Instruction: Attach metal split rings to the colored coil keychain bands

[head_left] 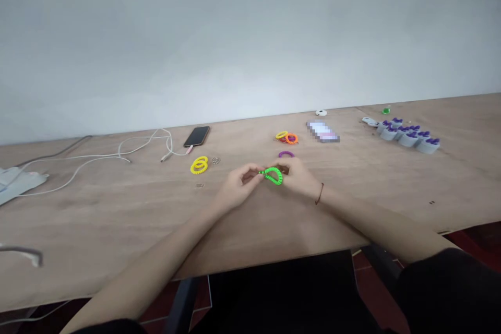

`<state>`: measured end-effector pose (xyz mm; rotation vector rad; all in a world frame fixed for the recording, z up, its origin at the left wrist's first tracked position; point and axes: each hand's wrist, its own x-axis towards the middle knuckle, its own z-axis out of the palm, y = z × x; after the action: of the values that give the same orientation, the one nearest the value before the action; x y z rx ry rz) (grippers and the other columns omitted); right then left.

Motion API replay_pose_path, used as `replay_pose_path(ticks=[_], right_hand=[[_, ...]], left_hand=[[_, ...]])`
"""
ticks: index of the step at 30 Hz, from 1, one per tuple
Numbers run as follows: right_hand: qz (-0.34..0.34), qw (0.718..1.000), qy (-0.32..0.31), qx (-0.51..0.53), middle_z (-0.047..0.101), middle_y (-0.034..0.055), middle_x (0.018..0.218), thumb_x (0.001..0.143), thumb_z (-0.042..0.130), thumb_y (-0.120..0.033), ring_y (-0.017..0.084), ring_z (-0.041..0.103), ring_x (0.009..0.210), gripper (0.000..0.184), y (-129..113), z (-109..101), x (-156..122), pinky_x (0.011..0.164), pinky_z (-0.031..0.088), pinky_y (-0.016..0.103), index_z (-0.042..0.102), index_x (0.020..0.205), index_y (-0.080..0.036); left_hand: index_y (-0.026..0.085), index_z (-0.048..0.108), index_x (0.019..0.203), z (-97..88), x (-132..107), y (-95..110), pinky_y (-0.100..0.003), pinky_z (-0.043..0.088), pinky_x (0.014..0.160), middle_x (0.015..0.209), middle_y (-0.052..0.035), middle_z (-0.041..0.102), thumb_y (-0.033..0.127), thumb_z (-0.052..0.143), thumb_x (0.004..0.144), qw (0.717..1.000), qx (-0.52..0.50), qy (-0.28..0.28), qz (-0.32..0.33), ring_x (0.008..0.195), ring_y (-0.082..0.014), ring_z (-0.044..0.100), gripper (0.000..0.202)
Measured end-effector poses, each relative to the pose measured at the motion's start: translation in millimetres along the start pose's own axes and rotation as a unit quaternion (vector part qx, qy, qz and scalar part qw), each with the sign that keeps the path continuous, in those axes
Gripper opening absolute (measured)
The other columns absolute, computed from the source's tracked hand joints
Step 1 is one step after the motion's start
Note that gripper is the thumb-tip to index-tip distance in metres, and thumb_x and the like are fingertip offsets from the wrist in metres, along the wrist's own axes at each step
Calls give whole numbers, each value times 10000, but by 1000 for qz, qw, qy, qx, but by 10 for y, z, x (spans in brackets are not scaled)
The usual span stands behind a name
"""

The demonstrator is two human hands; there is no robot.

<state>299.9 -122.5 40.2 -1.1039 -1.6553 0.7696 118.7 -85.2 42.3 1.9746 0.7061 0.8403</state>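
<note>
A green coiled wristband (278,175) is held just above the table between both hands. My left hand (239,185) pinches its left end between thumb and fingers. At the band's right side, my right hand (298,176) has its fingers curled against it; the fingertips are partly hidden. Just beyond the right hand lies a purple coiled band (286,154). Two yellow coiled bands (199,165) rest to the left, with small metal rings (215,160) beside them. Farther back sits a small pile with a yellow band (281,134) and an orange band (291,139).
A black phone (197,136) with a white cable (145,138) lies at the back left. Another phone (323,131) is at the back right, near a white earbud case (321,112). Several white containers with purple tops (409,139) stand at the right. A plastic bag (19,182) is far left.
</note>
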Motion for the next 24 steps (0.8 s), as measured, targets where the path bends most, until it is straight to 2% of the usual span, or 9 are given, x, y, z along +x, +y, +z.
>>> replay_pose_path(ticks=[3,6,10,13,16,20,24], right_hand=[[68,992,4,104,630,13,638,630,672,-280,137,561,568,197,-10,35,8,519,452,255,666,789,-164],[137,969,8,203,595,-8,606,595,693,-316,104,534,508,211,-56,75,-12,461,432,224,642,730,-162],[177,945,16,276,585,-15,624,585,704,-326,76,522,502,219,-95,119,-42,443,414,192,616,700,-161],[164,946,-9,280,595,-9,641,602,701,-347,77,536,509,246,-81,126,-36,450,426,190,605,728,-159],[136,961,-30,238,604,-8,641,634,683,-352,93,557,505,269,-42,109,-16,454,445,205,585,800,-164],[72,986,-49,144,606,-14,635,715,615,-336,113,563,499,285,13,61,-2,455,451,227,585,948,-176],[-28,999,-35,-1,650,21,739,738,606,-328,145,582,660,204,41,-1,-2,595,460,256,655,863,-175]], left_hand=[[161,565,971,12,-4,5,-327,506,824,998,-72,659,341,547,805,1000,-6,8,8,903,-178,626,245],[164,576,947,14,-17,11,-303,506,802,949,-61,659,322,543,808,999,23,26,33,867,-163,626,213],[165,578,946,2,-40,19,-283,511,741,869,-41,649,320,550,799,994,68,41,70,787,-147,619,216],[168,551,999,1,-53,19,-262,506,680,853,-20,644,327,595,765,989,110,41,91,697,-126,608,286],[181,555,1011,1,-57,18,-248,497,650,833,-10,653,342,591,770,982,154,55,96,685,-126,611,292],[194,578,1058,-20,-49,15,-269,502,707,864,-27,671,352,538,809,979,177,50,88,756,-145,625,297],[198,574,1107,-46,-40,9,-284,504,757,944,-42,671,355,534,813,982,170,21,82,806,-154,624,336]])
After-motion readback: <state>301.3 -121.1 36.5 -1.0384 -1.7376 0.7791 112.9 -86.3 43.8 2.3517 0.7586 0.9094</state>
